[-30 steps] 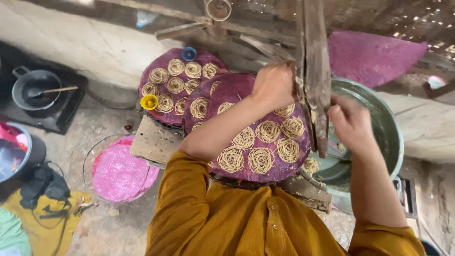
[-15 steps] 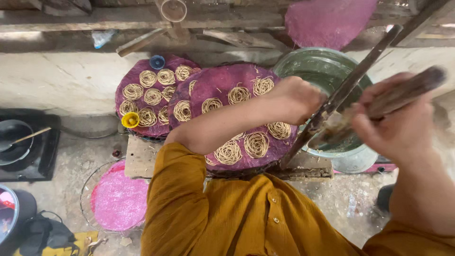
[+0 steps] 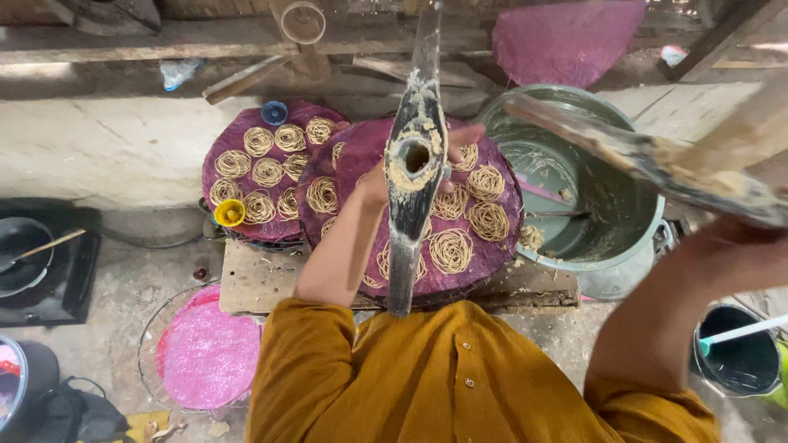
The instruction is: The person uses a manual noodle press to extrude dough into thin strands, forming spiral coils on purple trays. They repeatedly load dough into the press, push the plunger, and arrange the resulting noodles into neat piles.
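Head view: left hand (image 3: 386,184), fingers spread, steadying purple tray (image 3: 410,246) of noodle coils beneath dough press (image 3: 413,156); right hand (image 3: 739,254) probably clamped on lever (image 3: 648,160). Risk: jolted lever, smeared coils.

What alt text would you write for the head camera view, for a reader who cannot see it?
A person in a mustard shirt lifts a dough-caked wooden press, left hand behind its lower arm and right hand under its upper arm, above a purple round mat bearing coiled noodle nests. A green basin stands beside it.
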